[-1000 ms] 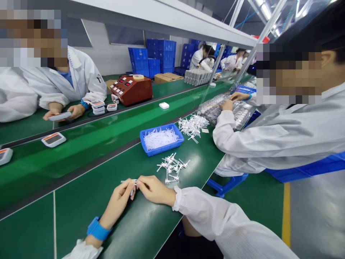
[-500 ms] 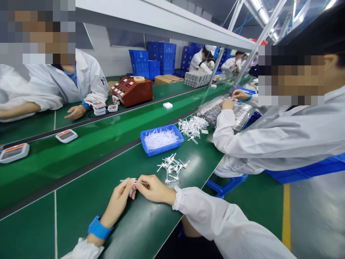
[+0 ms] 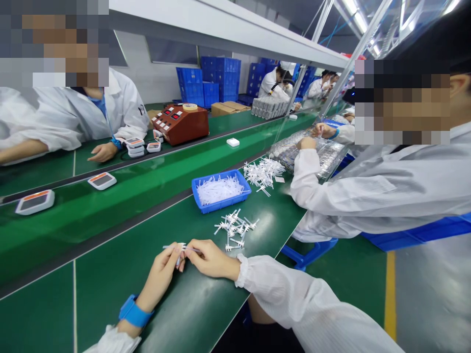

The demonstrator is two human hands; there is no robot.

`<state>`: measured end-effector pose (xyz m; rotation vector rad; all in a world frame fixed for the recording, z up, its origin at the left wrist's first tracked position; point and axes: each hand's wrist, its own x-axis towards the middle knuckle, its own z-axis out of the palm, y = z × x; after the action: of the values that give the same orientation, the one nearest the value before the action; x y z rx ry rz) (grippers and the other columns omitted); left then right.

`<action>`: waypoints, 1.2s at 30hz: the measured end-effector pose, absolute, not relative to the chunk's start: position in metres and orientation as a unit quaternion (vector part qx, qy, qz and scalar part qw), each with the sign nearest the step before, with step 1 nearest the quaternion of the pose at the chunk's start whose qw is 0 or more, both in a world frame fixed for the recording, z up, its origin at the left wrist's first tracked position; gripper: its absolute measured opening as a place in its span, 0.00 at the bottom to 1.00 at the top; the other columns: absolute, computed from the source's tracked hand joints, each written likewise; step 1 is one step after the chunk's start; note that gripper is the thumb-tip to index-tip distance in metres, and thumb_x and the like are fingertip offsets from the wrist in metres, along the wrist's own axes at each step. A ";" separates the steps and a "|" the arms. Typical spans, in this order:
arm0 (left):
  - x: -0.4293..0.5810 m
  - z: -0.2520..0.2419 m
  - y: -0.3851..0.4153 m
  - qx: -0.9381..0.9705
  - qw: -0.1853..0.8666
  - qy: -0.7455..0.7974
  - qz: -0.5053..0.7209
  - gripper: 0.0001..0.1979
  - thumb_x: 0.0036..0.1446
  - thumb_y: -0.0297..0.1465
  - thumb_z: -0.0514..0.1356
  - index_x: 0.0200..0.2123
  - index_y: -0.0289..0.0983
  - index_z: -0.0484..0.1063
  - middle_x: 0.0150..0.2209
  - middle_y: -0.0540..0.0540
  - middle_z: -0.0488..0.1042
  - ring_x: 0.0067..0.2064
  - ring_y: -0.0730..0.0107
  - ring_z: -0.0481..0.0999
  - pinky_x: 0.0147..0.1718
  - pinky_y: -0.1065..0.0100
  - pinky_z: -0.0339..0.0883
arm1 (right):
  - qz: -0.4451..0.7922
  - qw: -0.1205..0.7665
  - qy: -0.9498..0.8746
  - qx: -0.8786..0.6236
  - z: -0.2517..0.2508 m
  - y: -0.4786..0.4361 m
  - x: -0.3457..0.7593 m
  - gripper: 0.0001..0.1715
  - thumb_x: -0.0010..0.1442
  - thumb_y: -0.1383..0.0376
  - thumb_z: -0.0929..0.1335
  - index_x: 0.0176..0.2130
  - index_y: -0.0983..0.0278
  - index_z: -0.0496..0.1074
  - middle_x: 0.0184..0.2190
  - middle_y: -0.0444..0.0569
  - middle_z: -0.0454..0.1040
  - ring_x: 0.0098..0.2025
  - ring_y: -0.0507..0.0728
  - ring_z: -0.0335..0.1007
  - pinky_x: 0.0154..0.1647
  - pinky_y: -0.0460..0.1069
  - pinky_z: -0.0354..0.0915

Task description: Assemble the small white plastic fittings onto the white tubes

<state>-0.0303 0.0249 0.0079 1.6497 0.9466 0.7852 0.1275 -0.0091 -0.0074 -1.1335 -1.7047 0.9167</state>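
My left hand [image 3: 164, 269] is closed in a pinch on a small white plastic fitting [image 3: 182, 245], from which thin translucent tubes stick out to the left and downward. Meeting it from the other side, my right hand [image 3: 209, 257] pinches a short thin tube [image 3: 196, 250] at the fitting. Whether the tube is seated cannot be seen, as fingers cover the joint. Beyond my hands lies a small pile of white fittings with tubes on them [image 3: 237, 228]. Behind it stands a blue tray [image 3: 221, 206] of short translucent tubes [image 3: 221, 189].
A heap of white plastic pieces [image 3: 263, 171] lies past the tray. Along the far side runs a green conveyor [image 3: 162, 176] carrying white devices with screens [image 3: 102, 181]. A co-worker's sleeve [image 3: 312, 179] is to the right; another person sits opposite beside a brown control box [image 3: 191, 125].
The white devices on the conveyor have moved to the right. My hands have barely shifted, still together on the fitting and tube. The co-worker at right has moved their hands slightly.
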 end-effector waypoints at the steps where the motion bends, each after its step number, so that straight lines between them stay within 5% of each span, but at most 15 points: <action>1: -0.030 0.008 0.025 0.687 0.516 0.394 0.325 0.21 0.61 0.46 0.51 0.22 0.37 0.63 0.19 0.53 0.61 0.23 0.72 0.61 0.25 0.70 0.57 | 0.366 0.433 -0.686 -0.455 -0.007 -0.009 0.128 0.12 0.65 0.65 0.60 0.30 0.65 0.65 0.25 0.42 0.68 0.25 0.48 0.60 0.29 0.43 0.59; 36: -0.031 0.006 0.024 0.721 0.479 0.392 0.313 0.20 0.62 0.43 0.50 0.21 0.38 0.63 0.20 0.53 0.62 0.25 0.71 0.63 0.30 0.69 0.57 | 0.377 0.457 -0.668 -0.452 -0.009 -0.011 0.127 0.11 0.64 0.65 0.60 0.29 0.64 0.64 0.22 0.41 0.64 0.23 0.48 0.57 0.25 0.43 0.55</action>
<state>-0.0307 0.0241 0.0060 1.7590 0.9561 0.7639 0.1267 -0.0108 -0.0090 -1.1131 -1.6458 0.9286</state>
